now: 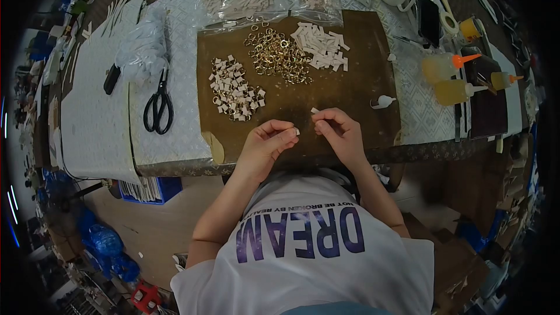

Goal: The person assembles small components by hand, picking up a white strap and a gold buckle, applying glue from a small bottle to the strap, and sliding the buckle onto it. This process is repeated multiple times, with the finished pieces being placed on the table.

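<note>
Both hands meet above the brown board (350,90) on the table: left hand (265,143) pinches a small white strip (296,132), right hand (338,131) pinches another white strip (315,111). Each looks light, thin and bendable, best held by its edges. Their direction is too small to tell. Beyond the hands lie gold rings (277,55).

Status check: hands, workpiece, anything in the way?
Left hand pinching small white strip. Right hand pinching another white piece. Both over brown board; nothing between hands.

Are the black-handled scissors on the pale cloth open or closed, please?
Closed: the black-handled scissors lie flat on the pale cloth, their handle loops side by side and blades together.
</note>
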### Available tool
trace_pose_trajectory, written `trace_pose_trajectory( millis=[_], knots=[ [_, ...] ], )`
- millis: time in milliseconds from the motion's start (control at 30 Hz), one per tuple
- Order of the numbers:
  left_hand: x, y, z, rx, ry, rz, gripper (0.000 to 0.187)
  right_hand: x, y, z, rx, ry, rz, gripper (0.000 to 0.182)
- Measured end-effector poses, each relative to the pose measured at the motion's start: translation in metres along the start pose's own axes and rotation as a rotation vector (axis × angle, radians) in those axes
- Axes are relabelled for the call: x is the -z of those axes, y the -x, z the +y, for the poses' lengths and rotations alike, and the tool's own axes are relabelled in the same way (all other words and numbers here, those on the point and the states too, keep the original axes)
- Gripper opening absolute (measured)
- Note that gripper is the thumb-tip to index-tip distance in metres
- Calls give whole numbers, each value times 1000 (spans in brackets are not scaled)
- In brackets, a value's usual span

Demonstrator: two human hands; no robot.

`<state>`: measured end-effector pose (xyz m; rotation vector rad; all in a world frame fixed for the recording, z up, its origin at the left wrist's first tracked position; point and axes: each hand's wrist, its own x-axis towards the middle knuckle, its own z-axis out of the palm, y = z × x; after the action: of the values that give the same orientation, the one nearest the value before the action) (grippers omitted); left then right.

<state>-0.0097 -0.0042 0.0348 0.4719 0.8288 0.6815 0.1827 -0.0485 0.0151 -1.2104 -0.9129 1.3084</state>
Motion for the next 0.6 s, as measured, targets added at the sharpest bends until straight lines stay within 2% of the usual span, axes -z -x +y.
trace_pose_trajectory(
  millis=[467,600],
  knots=[
    [-6,3,-10,-121,-154,7,9,-2,1,0,53,86,-2,13],
    [-9,4,-12,-170,-129,4,13,-3,1,1,67,111,11,12]
  ],
)
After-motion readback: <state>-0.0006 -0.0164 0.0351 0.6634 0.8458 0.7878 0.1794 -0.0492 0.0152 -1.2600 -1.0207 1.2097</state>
